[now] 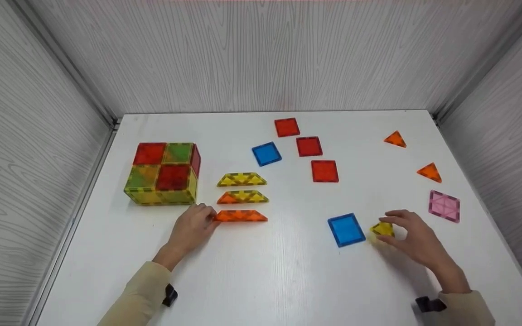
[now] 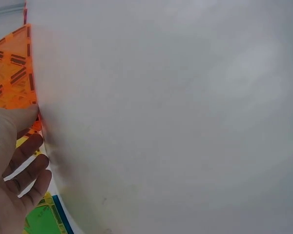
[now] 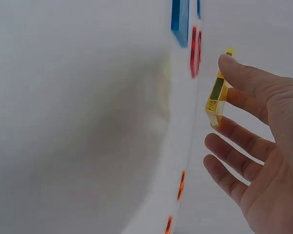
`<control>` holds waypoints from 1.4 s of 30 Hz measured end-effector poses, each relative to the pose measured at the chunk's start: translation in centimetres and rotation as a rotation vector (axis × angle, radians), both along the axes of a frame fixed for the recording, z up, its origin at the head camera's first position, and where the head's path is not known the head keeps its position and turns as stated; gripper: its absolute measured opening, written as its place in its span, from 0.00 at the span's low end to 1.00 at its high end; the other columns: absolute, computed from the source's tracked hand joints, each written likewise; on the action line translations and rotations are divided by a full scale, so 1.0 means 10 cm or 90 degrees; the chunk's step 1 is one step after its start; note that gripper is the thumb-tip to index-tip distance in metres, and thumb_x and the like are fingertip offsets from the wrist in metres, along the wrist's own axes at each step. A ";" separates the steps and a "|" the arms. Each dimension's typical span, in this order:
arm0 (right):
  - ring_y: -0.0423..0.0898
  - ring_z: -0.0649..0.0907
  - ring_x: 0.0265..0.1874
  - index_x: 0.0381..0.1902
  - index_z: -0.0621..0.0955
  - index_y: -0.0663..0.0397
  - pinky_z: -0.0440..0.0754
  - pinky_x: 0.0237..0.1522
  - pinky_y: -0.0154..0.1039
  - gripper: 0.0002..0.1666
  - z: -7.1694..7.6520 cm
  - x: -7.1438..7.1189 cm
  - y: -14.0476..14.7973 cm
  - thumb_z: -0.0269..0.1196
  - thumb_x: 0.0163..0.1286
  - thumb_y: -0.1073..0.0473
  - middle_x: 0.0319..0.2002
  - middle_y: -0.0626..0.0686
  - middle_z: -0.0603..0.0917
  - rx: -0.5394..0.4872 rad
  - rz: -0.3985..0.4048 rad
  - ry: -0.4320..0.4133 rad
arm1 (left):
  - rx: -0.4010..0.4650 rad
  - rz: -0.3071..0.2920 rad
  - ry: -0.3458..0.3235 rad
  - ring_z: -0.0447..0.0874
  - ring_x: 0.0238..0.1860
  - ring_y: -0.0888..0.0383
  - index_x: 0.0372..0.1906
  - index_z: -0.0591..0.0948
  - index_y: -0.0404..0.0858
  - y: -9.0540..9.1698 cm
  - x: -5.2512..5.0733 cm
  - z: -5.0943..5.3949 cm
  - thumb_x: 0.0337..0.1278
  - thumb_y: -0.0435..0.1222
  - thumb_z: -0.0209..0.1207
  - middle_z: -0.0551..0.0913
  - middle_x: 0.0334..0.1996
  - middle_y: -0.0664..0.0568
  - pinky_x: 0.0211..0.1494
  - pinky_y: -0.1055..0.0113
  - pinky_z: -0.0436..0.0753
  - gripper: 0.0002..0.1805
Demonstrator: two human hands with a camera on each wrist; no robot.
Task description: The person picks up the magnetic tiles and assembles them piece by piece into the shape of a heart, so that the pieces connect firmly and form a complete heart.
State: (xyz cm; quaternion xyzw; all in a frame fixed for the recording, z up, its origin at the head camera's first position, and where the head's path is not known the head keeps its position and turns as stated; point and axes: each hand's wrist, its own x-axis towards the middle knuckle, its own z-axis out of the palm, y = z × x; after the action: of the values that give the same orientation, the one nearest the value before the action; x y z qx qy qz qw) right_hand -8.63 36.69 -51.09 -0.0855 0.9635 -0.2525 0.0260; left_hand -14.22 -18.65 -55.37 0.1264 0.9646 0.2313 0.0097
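My right hand (image 1: 417, 237) pinches a yellow triangular magnetic tile (image 1: 382, 228) between thumb and fingers. In the right wrist view that yellow tile (image 3: 218, 92) is seen nearly edge-on, lifted off the table. My left hand (image 1: 193, 227) pinches the left end of an orange trapezoid of triangular tiles (image 1: 241, 216); in the left wrist view the thumb lies on this orange piece (image 2: 12, 68). Behind it stand a mixed orange and yellow trapezoid (image 1: 243, 197) and an all-yellow trapezoid (image 1: 242, 179). A blue square tile (image 1: 346, 230) lies just left of my right hand.
A box built of red, green and yellow tiles (image 1: 163, 174) stands left of the trapezoids. Red square tiles (image 1: 324, 171) and another blue square (image 1: 266, 154) lie farther back. Orange triangles (image 1: 430, 172) and a pink square (image 1: 444, 206) lie rightward. Walls (image 1: 261, 54) enclose the table.
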 end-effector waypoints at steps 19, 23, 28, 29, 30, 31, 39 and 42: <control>0.49 0.82 0.60 0.59 0.87 0.42 0.87 0.59 0.48 0.23 -0.01 -0.35 -1.88 0.73 0.69 0.43 0.62 0.52 0.85 0.067 0.391 0.057 | 0.009 0.001 0.009 0.78 0.42 0.53 0.43 0.86 0.41 -0.01 0.00 0.00 0.64 0.40 0.72 0.85 0.38 0.51 0.49 0.57 0.83 0.09; 0.49 0.82 0.62 0.61 0.87 0.40 0.86 0.62 0.46 0.23 -0.03 -0.39 -2.20 0.70 0.72 0.42 0.64 0.51 0.84 0.088 0.449 0.022 | 0.012 -0.006 0.027 0.79 0.42 0.52 0.42 0.86 0.40 -0.01 0.01 0.00 0.64 0.40 0.71 0.85 0.37 0.50 0.47 0.56 0.83 0.09; 0.47 0.81 0.63 0.63 0.86 0.37 0.83 0.66 0.46 0.23 -0.08 -0.41 -2.51 0.69 0.73 0.42 0.65 0.49 0.83 0.104 0.502 -0.003 | 0.015 -0.009 0.040 0.79 0.41 0.52 0.42 0.86 0.40 -0.01 0.01 -0.01 0.64 0.39 0.72 0.85 0.37 0.51 0.47 0.56 0.83 0.08; 0.47 0.81 0.63 0.63 0.86 0.36 0.83 0.67 0.46 0.23 -0.09 -0.41 -2.56 0.68 0.73 0.42 0.65 0.49 0.83 0.107 0.512 -0.006 | 0.014 -0.008 0.043 0.78 0.41 0.53 0.42 0.86 0.41 -0.01 0.01 -0.01 0.64 0.39 0.72 0.85 0.37 0.51 0.47 0.56 0.83 0.08; 0.47 0.81 0.63 0.63 0.86 0.36 0.82 0.68 0.46 0.22 -0.10 -0.42 -2.61 0.68 0.74 0.42 0.65 0.48 0.83 0.111 0.522 -0.006 | 0.012 -0.009 0.047 0.79 0.41 0.53 0.41 0.86 0.41 -0.01 0.01 -0.01 0.63 0.39 0.72 0.85 0.36 0.51 0.46 0.56 0.83 0.08; 0.47 0.81 0.63 0.63 0.86 0.35 0.82 0.68 0.46 0.22 -0.11 -0.42 -2.65 0.68 0.74 0.42 0.65 0.48 0.83 0.117 0.533 -0.002 | 0.012 -0.010 0.050 0.79 0.41 0.52 0.41 0.86 0.41 -0.01 0.01 -0.02 0.64 0.39 0.72 0.85 0.37 0.51 0.46 0.57 0.83 0.08; 0.46 0.81 0.59 0.60 0.87 0.34 0.82 0.65 0.41 0.19 -0.25 -0.43 -2.79 0.68 0.74 0.42 0.63 0.47 0.84 0.166 0.588 0.034 | 0.006 -0.011 0.059 0.78 0.40 0.53 0.41 0.86 0.41 -0.01 0.01 -0.03 0.63 0.38 0.72 0.84 0.36 0.51 0.45 0.58 0.82 0.08; 0.46 0.81 0.59 0.61 0.86 0.34 0.83 0.64 0.41 0.19 -0.27 -0.42 -2.80 0.67 0.75 0.43 0.64 0.47 0.83 0.172 0.591 0.037 | 0.009 -0.001 0.039 0.79 0.43 0.52 0.43 0.86 0.41 0.00 0.01 -0.03 0.64 0.39 0.72 0.85 0.38 0.50 0.50 0.56 0.84 0.09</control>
State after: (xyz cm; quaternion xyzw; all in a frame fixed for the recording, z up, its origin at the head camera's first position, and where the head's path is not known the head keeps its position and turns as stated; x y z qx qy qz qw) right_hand -12.85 8.73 -53.79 -0.5094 0.8479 -0.0843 0.1203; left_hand -14.10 -18.63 -55.62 0.1340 0.9627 0.2342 -0.0204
